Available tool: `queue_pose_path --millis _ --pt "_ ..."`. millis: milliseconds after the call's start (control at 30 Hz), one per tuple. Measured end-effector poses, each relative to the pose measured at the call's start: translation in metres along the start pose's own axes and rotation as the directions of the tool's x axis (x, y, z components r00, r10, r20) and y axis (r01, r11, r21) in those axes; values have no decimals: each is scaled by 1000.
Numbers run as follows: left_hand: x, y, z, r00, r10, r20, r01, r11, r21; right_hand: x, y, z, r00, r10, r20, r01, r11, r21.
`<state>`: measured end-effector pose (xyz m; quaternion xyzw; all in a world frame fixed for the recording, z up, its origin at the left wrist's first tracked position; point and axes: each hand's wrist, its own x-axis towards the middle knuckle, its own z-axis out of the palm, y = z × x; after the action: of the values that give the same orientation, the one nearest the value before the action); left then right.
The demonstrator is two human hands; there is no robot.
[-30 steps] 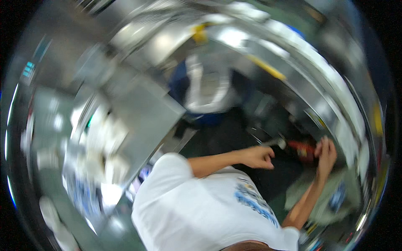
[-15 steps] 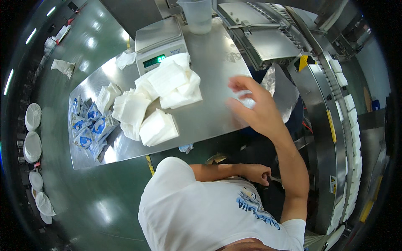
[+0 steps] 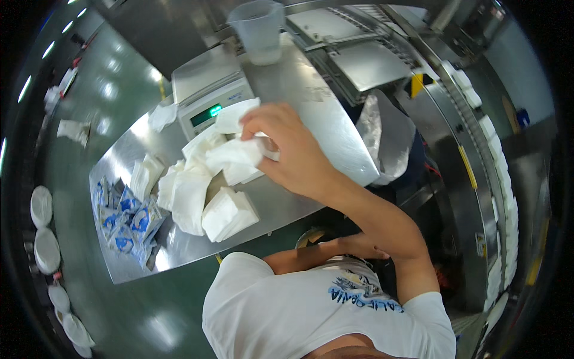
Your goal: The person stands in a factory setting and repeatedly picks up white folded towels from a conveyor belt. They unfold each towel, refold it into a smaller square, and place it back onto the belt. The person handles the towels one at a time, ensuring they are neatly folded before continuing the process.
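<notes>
My right hand (image 3: 287, 146) reaches over the steel table, thumb and fingers pinched on a folded white wipe (image 3: 236, 154) at the right side of a loose pile. More folded white wipes (image 3: 185, 200) lie left of it, and a squarer stack (image 3: 230, 215) sits nearer the table's front edge. Behind the pile stands a white digital scale (image 3: 221, 99) with a lit green display; one white piece (image 3: 237, 115) rests against its front. My left hand (image 3: 360, 246) is low by my waist, its fingers partly hidden beside my right forearm, so its hold cannot be made out.
Blue-and-white packets (image 3: 128, 221) are heaped at the table's left end. A clear plastic jug (image 3: 258, 33) stands behind the scale. Right of the steel table (image 3: 311, 102) hangs a clear plastic bag (image 3: 388, 140). Farther right, a conveyor (image 3: 499, 179) carries a row of white stacks.
My right hand has moved left from over the table's right part to the wipe pile and closed on a wipe. The view has shifted a little. My left hand stays by my waist.
</notes>
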<state>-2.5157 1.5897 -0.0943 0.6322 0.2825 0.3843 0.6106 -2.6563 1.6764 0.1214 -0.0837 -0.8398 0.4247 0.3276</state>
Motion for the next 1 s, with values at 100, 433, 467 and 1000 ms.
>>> queue_pose_path --millis 100,433,467,1000 --pt "6 -22 4 982 137 -127 -153 980 -130 -54 -5 -53 994 22 -111 -12 996 89" --pt "63 66 -24 921 214 -326 -363 776 -515 -303 -29 -171 572 573 -586 -502 810 302" --pt "72 60 -16 945 177 -274 -303 788 -536 -323 -36 -173 500 585 -639 -525 791 313" --pt "179 80 135 989 -117 90 139 944 -298 -496 -90 -191 76 530 -844 -443 777 448"
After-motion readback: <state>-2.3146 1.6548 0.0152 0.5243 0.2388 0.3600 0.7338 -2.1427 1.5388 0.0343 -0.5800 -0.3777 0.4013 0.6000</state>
